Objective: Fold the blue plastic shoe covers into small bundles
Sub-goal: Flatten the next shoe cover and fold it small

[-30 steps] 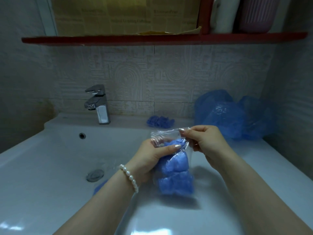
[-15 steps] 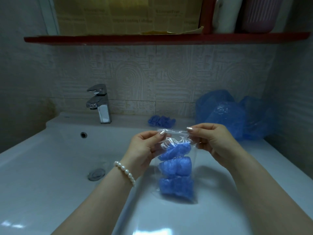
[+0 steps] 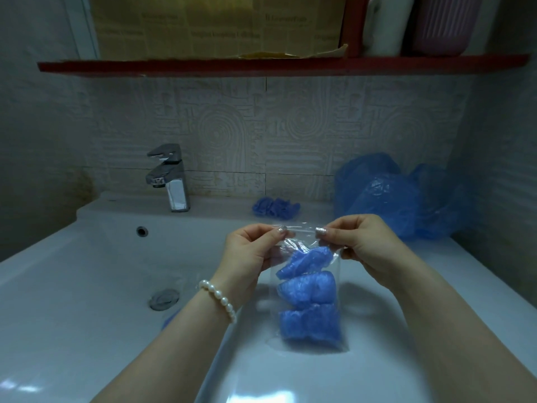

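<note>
A clear plastic bag [image 3: 338, 274] hangs upright above the white sink counter, with three blue shoe-cover bundles [image 3: 308, 289] stacked inside it. My left hand [image 3: 250, 248] pinches the left end of the bag's top strip and my right hand [image 3: 357, 242] pinches the right end. A small folded blue bundle [image 3: 276, 207] lies on the counter by the wall. Unfolded blue shoe covers [image 3: 386, 196] are heaped at the back right corner.
The white basin [image 3: 87, 274] lies to the left, with a drain [image 3: 164, 298] and a chrome tap [image 3: 170, 177] behind it. A red shelf [image 3: 261, 66] with containers runs overhead. A wall closes the right side.
My left hand let go of the bundles and moved up to the bag's top edge. Both hands now hold the top strip level and the bag hangs straighter.
</note>
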A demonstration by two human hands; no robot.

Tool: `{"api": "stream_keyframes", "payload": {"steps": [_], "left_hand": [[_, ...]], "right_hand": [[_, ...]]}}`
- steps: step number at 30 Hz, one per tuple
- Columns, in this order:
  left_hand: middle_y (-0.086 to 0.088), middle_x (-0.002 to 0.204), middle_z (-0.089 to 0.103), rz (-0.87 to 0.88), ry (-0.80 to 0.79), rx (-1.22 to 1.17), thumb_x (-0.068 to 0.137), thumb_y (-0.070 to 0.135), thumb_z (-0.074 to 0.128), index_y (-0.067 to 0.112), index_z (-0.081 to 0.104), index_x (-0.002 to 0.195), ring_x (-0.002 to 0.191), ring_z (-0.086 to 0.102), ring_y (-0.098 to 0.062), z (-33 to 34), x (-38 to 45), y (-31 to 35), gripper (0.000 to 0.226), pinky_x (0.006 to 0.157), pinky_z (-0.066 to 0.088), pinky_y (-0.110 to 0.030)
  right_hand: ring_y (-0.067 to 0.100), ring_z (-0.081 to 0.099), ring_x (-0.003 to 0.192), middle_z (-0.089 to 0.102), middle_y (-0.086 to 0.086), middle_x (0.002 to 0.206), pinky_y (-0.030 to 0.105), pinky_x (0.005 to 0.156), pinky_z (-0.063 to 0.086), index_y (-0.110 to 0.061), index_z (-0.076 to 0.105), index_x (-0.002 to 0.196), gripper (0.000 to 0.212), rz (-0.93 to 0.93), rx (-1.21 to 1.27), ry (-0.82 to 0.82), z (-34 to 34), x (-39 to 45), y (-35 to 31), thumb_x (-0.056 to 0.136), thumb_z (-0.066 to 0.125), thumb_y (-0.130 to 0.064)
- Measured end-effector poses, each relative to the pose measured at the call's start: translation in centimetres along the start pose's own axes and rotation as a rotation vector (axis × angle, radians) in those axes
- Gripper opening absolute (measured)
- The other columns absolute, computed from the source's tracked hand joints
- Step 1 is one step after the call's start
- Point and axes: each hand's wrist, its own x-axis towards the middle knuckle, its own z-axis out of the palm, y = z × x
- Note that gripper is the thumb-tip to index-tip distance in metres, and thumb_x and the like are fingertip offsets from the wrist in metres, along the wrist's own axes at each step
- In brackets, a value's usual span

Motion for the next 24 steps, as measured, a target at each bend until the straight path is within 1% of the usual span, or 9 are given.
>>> {"api": "stream_keyframes", "payload": {"steps": [2, 7, 9, 12, 14, 15, 16, 19, 24], "left_hand": [[-0.008, 0.077, 0.071, -0.004, 0.005, -0.006, 0.083, 0.003, 0.062, 0.009, 0.070, 0.065, 0.058, 0.055, -0.016, 0.1, -0.1, 0.0, 0.021, 0.058, 0.056, -0.025], [-0.007, 0.064, 0.069, -0.005, 0.026, -0.057, 0.084, -0.002, 0.059, 0.000, 0.064, 0.071, 0.058, 0.064, -0.016, 0.7, -0.2, -0.1, 0.014, 0.060, 0.057, -0.025], [-0.009, 0.065, 0.068, -0.019, 0.011, -0.073, 0.084, -0.003, 0.059, 0.000, 0.063, 0.071, 0.059, 0.064, -0.017, 0.5, -0.1, 0.0, 0.014, 0.060, 0.057, -0.024], [-0.011, 0.069, 0.069, -0.071, -0.084, -0.062, 0.085, -0.004, 0.056, -0.001, 0.063, 0.074, 0.061, 0.067, -0.017, 0.0, -0.2, 0.3, 0.014, 0.063, 0.058, -0.025], [-0.010, 0.069, 0.070, -0.074, -0.134, 0.002, 0.084, -0.005, 0.057, 0.000, 0.063, 0.074, 0.063, 0.067, -0.016, -0.1, -0.4, 0.3, 0.013, 0.068, 0.055, -0.026], [-0.008, 0.068, 0.070, -0.064, -0.144, 0.042, 0.082, -0.005, 0.058, 0.001, 0.063, 0.072, 0.063, 0.066, -0.015, 0.0, -0.5, 0.2, 0.012, 0.070, 0.053, -0.025], [-0.007, 0.066, 0.068, -0.052, -0.150, 0.078, 0.081, -0.005, 0.060, 0.001, 0.063, 0.071, 0.062, 0.063, -0.014, 0.2, -0.6, 0.1, 0.012, 0.070, 0.051, -0.025], [-0.003, 0.058, 0.059, -0.029, -0.145, 0.158, 0.079, -0.005, 0.064, 0.001, 0.064, 0.069, 0.050, 0.049, -0.005, 0.7, -0.7, -0.5, 0.011, 0.059, 0.040, -0.021], [0.000, 0.058, 0.059, -0.048, -0.112, 0.165, 0.078, 0.000, 0.066, 0.006, 0.064, 0.065, 0.050, 0.047, -0.005, 0.5, -0.3, -0.6, 0.014, 0.058, 0.036, -0.020]], "right_hand": [[0.012, 0.054, 0.059, 0.066, 0.000, 0.059, 0.026, 0.063, 0.039, -0.005, 0.068, 0.073, 0.006, -0.010, -0.005, -0.001, 0.2, 0.0, -0.1, 0.078, 0.071, -0.008], [0.012, 0.054, 0.057, 0.063, 0.001, 0.054, 0.022, 0.060, 0.039, -0.006, 0.065, 0.064, 0.016, -0.055, -0.011, 0.047, 0.4, 0.0, -0.2, 0.078, 0.067, 0.001], [0.012, 0.055, 0.058, 0.064, 0.001, 0.055, 0.025, 0.064, 0.040, -0.008, 0.065, 0.062, 0.018, -0.053, -0.023, 0.020, 0.2, -0.1, -0.3, 0.078, 0.068, -0.001], [0.012, 0.056, 0.064, 0.070, 0.003, 0.067, 0.030, 0.069, 0.037, -0.011, 0.071, 0.066, 0.017, 0.017, -0.031, -0.118, -0.5, -0.3, -0.3, 0.080, 0.064, -0.018], [0.014, 0.056, 0.070, 0.071, 0.004, 0.075, 0.029, 0.070, 0.036, -0.012, 0.074, 0.074, 0.030, 0.046, -0.077, -0.170, -0.8, -0.5, -0.4, 0.074, 0.067, -0.041], [0.013, 0.055, 0.071, 0.071, 0.003, 0.075, 0.028, 0.071, 0.036, -0.012, 0.074, 0.076, 0.036, 0.030, -0.137, -0.170, -0.8, -0.6, -0.4, 0.070, 0.068, -0.047], [0.011, 0.054, 0.070, 0.070, 0.001, 0.073, 0.026, 0.070, 0.036, -0.012, 0.074, 0.076, 0.034, -0.001, -0.205, -0.170, -0.6, -0.7, -0.4, 0.071, 0.069, -0.045], [0.006, 0.056, 0.066, 0.069, 0.000, 0.068, 0.019, 0.067, 0.041, -0.009, 0.072, 0.076, 0.012, -0.054, -0.323, -0.222, 0.5, -0.8, -0.4, 0.080, 0.070, -0.021], [0.005, 0.059, 0.066, 0.066, -0.003, 0.065, 0.017, 0.071, 0.045, -0.013, 0.069, 0.076, 0.008, -0.077, -0.352, -0.225, 0.9, -0.6, -0.3, 0.084, 0.067, -0.014]]}}
